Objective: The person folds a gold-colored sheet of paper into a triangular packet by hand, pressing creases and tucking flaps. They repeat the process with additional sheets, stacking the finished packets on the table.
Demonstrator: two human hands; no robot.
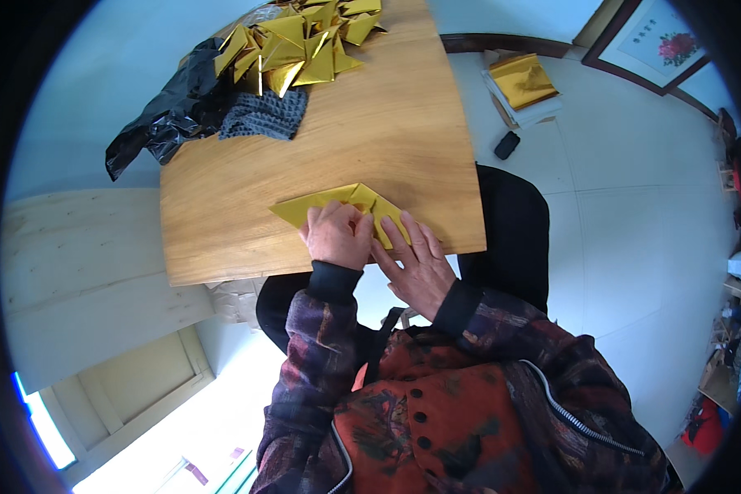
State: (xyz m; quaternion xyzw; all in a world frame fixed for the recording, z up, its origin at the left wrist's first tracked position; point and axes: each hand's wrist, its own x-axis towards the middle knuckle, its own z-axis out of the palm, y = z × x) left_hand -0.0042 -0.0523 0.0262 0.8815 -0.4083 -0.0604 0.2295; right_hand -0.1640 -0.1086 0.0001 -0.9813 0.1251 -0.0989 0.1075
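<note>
A piece of gold paper (pixel 329 198) is laid on the wooden table (pixel 387 140), at the middle of the frame, close to the table's lower edge. It has been folded into a long, low shape: a sharp tip is pointed to the left, a blunt peak is raised at the top middle, and a slanting edge is run down to the right. The surface is smooth and somewhat shiny, and the paper is crossed near its middle by a dark fold line; a small opening with an orange glint is seen beside the left fingers. The lower part is covered by both hands. The left hand (pixel 339 235) is bunched over the paper, its fingers curled; whether a fold is pinched there cannot be told. The right hand (pixel 420 267) is laid on the paper's right part, its fingers spread and nothing gripped. At the top of the frame, folded gold pieces (pixel 292 45) are heaped, pointed and brightly reflective, beside a black bag (pixel 177 107) and a grey cloth (pixel 265 114). At the upper right, gold sheets (pixel 523 81) are stacked on the floor (pixel 626 230), near a small black object (pixel 507 146).
</note>
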